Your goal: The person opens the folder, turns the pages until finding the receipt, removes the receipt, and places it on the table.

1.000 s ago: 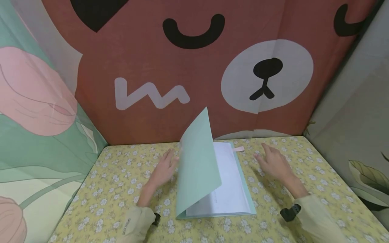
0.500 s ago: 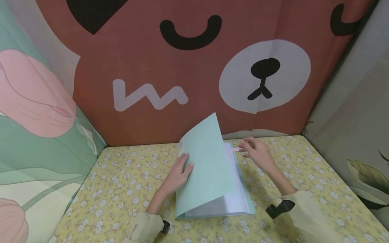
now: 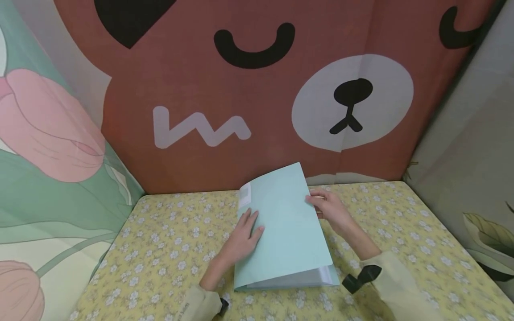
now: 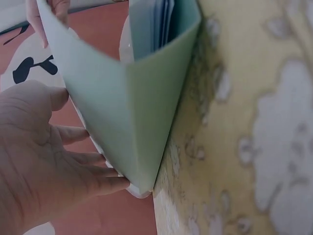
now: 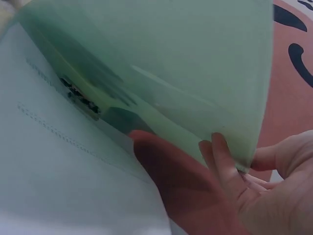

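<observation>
A pale green folder [image 3: 283, 227] lies on the table, its front cover partly raised and bent over. With fairly straight fingers, my left hand [image 3: 240, 240] rests against the cover near the spine; in the left wrist view those fingers [image 4: 95, 159] touch its outer face. My right hand [image 3: 335, 214] pinches the cover's free edge near the upper corner, fingers [image 5: 222, 156] inside and thumb outside in the right wrist view. White sheets [image 5: 73, 171] lie under the cover, beside a dark fastener [image 5: 80, 98] near the fold. A whitish label [image 3: 245, 195] shows at the cover's upper left.
A yellow flowered cloth [image 3: 172, 236] covers the table. Behind it hangs a reddish-brown curtain [image 3: 192, 169] with a bear print, close to the folder's far edge. Printed fabric [image 3: 60, 178] also encloses the left side. Small dark cameras [image 3: 361, 278] sit on the wrists.
My left hand has moved right onto the cover. My right hand has come in from the right, reached the pink tab, then gripped the cover edge. The cover has swung lower over the sheets.
</observation>
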### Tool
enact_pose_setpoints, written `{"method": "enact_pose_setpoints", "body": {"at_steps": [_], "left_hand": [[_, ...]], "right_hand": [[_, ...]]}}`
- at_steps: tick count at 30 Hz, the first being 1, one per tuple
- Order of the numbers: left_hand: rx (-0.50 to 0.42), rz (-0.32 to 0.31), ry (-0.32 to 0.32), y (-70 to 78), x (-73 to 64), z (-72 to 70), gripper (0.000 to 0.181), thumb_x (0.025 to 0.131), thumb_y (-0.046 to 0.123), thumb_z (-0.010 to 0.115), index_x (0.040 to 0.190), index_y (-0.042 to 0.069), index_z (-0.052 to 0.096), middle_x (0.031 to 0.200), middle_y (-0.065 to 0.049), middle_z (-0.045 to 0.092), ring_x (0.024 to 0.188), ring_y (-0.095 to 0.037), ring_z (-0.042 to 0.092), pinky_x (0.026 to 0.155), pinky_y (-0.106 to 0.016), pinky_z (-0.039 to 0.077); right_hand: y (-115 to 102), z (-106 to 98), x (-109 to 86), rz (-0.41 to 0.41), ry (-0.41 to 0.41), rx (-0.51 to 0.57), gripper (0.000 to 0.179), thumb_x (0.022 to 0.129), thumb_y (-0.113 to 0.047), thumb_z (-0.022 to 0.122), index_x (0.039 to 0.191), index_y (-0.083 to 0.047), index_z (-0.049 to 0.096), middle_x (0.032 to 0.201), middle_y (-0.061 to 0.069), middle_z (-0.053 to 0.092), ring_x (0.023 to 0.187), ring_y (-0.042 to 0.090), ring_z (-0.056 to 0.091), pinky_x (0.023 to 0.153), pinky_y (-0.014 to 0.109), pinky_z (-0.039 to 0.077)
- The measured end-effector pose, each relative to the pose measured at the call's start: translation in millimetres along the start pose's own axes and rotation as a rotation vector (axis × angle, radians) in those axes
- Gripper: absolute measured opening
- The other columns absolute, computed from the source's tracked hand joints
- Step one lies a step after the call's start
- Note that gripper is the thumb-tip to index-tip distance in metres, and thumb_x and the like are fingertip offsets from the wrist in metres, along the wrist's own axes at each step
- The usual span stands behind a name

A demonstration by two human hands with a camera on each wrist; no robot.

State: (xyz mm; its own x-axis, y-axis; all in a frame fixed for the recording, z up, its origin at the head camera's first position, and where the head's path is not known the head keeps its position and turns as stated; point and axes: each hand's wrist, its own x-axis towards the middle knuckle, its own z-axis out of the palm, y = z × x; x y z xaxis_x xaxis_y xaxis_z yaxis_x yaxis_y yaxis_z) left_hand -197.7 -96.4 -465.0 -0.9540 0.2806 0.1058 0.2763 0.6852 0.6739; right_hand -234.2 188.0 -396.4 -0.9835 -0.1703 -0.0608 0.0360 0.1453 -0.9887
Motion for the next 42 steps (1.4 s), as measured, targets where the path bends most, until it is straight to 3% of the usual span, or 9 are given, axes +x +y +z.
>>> {"method": "enact_pose_setpoints", "body": {"at_steps": [3, 8, 13, 16, 21, 27, 32, 38, 42], "left_hand": [[0.008, 0.001, 0.011, 1.3, -2.0, -0.2, 0.060, 0.112, 0.037, 0.044, 0.160, 0.003, 0.037, 0.168, -0.022, 0.024, 0.154, -0.042, 0.024, 0.119, -0.060, 0.030], [-0.025, 0.003, 0.028, 3.6, -5.0, -3.4, 0.058, 0.112, 0.035, 0.042, 0.160, 0.002, 0.037, 0.167, -0.023, 0.024, 0.153, -0.043, 0.026, 0.120, -0.060, 0.029], [-0.109, 0.014, 0.043, 7.3, -10.0, -2.5, 0.057, 0.113, 0.034, 0.041, 0.159, 0.001, 0.035, 0.167, -0.025, 0.024, 0.151, -0.047, 0.025, 0.120, -0.063, 0.026], [-0.142, 0.030, 0.035, 13.5, -14.5, -3.0, 0.059, 0.113, 0.036, 0.041, 0.161, 0.001, 0.034, 0.167, -0.025, 0.022, 0.152, -0.046, 0.023, 0.120, -0.062, 0.024], [-0.152, 0.065, -0.014, 29.1, -23.3, -12.0, 0.063, 0.112, 0.044, 0.040, 0.163, 0.010, 0.031, 0.171, -0.016, 0.019, 0.155, -0.039, 0.020, 0.121, -0.061, 0.026], [-0.180, 0.131, -0.041, 58.3, -36.1, -28.7, 0.065, 0.110, 0.049, 0.045, 0.165, 0.018, 0.030, 0.172, -0.006, 0.017, 0.156, -0.032, 0.020, 0.120, -0.061, 0.028], [-0.200, 0.135, -0.025, 79.4, -47.2, -39.8, 0.069, 0.106, 0.051, 0.053, 0.165, 0.028, 0.027, 0.172, 0.008, 0.013, 0.156, -0.024, 0.018, 0.118, -0.060, 0.031], [-0.195, 0.139, 0.049, 97.1, -61.1, -49.6, 0.080, 0.101, 0.053, 0.063, 0.166, 0.026, 0.025, 0.171, 0.014, 0.014, 0.156, -0.019, 0.020, 0.118, -0.058, 0.033], [-0.142, 0.220, 0.229, 103.0, -68.7, -50.4, 0.075, 0.101, 0.040, 0.067, 0.163, 0.015, 0.034, 0.169, 0.006, 0.028, 0.152, -0.021, 0.033, 0.114, -0.055, 0.040]], "right_hand": [[2.4, 3.1, 1.8, 0.002, 0.002, 0.015, 0.045, 0.108, -0.016, 0.056, 0.142, 0.013, 0.050, 0.113, 0.013, 0.072, 0.085, 0.011, 0.071, 0.072, 0.029, 0.060], [-4.6, 5.7, 2.5, 0.013, -0.028, 0.083, 0.046, 0.108, -0.019, 0.057, 0.141, 0.013, 0.051, 0.101, 0.000, 0.073, 0.084, 0.010, 0.071, 0.073, 0.028, 0.059], [-18.0, 11.5, 2.8, 0.013, -0.044, 0.105, 0.049, 0.107, -0.026, 0.060, 0.140, 0.010, 0.054, 0.082, -0.007, 0.063, 0.073, 0.008, 0.055, 0.069, 0.026, 0.051], [-25.7, 16.7, 2.4, 0.018, -0.017, 0.092, 0.051, 0.107, -0.030, 0.061, 0.141, 0.008, 0.055, 0.088, -0.006, 0.057, 0.075, 0.010, 0.046, 0.069, 0.026, 0.046], [-39.3, 29.9, 1.8, 0.013, -0.012, 0.131, 0.054, 0.107, -0.032, 0.061, 0.142, 0.008, 0.053, 0.115, -0.003, 0.063, 0.093, 0.007, 0.062, 0.077, 0.023, 0.052], [-57.1, 49.0, 1.3, -0.038, -0.069, 0.230, 0.050, 0.106, -0.023, 0.061, 0.140, 0.013, 0.053, 0.108, -0.003, 0.071, 0.095, 0.008, 0.072, 0.081, 0.024, 0.059], [-66.3, 64.2, 4.4, -0.047, -0.090, 0.273, 0.047, 0.105, -0.020, 0.063, 0.138, 0.014, 0.056, 0.107, -0.001, 0.074, 0.094, 0.010, 0.072, 0.082, 0.026, 0.060], [-70.7, 79.8, 9.5, -0.072, -0.131, 0.300, 0.041, 0.104, -0.013, 0.063, 0.136, 0.013, 0.059, 0.113, 0.004, 0.075, 0.098, 0.012, 0.074, 0.086, 0.031, 0.061], [-72.2, 89.8, 11.2, -0.096, -0.174, 0.323, 0.039, 0.103, -0.005, 0.062, 0.137, 0.014, 0.058, 0.117, 0.008, 0.074, 0.100, 0.013, 0.074, 0.089, 0.033, 0.060]]}}
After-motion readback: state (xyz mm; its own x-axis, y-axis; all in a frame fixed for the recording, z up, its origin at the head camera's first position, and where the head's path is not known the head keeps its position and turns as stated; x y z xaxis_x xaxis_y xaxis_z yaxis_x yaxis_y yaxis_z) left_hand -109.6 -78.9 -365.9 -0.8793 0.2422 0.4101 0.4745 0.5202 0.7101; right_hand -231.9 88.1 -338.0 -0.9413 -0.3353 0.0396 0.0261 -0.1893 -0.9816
